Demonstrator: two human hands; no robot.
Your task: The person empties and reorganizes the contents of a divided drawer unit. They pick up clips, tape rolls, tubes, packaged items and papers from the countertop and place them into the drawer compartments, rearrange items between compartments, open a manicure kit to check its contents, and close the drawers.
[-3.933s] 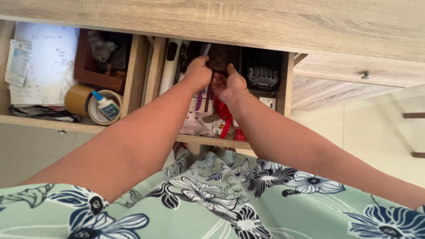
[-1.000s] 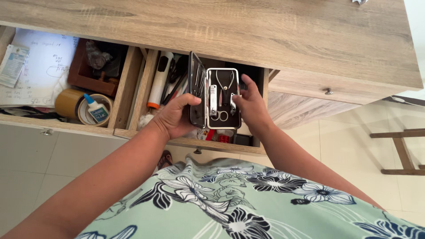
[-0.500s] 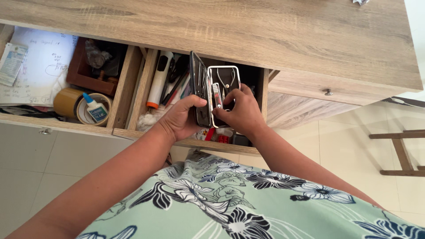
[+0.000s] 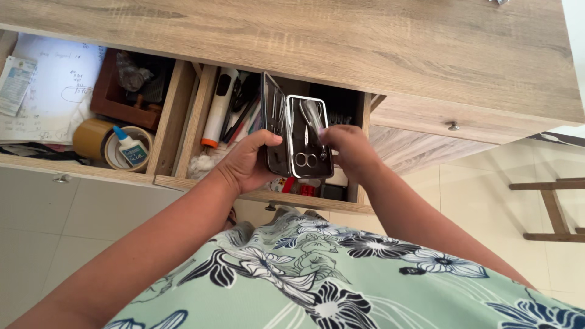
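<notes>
An open black manicure case [image 4: 301, 137] with a silver rim stands over the middle drawer [image 4: 268, 196], small scissors and metal tools strapped inside. My left hand [image 4: 247, 161] grips the case from its left and bottom edge. My right hand [image 4: 344, 146] is at the case's right side, fingertips pinching a thin metal tool [image 4: 314, 119] in the upper part of the case. Both forearms reach up from a green floral garment.
The middle drawer holds a white marker [image 4: 217, 106], pens and red items. The left drawer [image 4: 91, 170] holds a tape roll [image 4: 91, 139], a glue bottle [image 4: 129, 146], papers [image 4: 52, 85] and a brown box. A wooden desktop [image 4: 365, 42] overhangs above; a shut drawer with a knob [image 4: 452, 127] lies right.
The case came up out of the drawer and opened. My right hand has shifted from covering the case's middle to its right side, fingers now on a tool near the top.
</notes>
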